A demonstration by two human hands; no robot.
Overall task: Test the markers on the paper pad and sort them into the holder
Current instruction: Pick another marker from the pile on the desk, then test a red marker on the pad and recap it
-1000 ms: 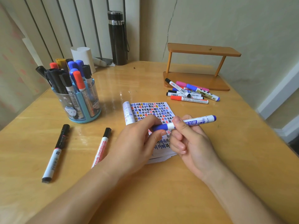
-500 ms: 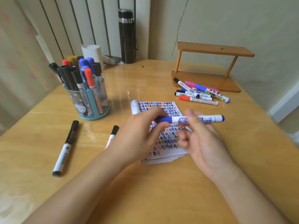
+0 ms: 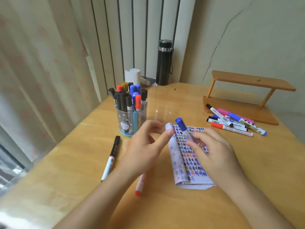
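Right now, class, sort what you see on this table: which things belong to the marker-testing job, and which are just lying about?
Part of the job: blue marker in the right hand, paper pad, holder, loose markers by the shelf, black marker, red marker.

Just lying about: black flask, wooden shelf, white roll.

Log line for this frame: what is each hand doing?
right hand: holds capped blue marker over paper pad | left hand: open, empty | holder: marker not yet in
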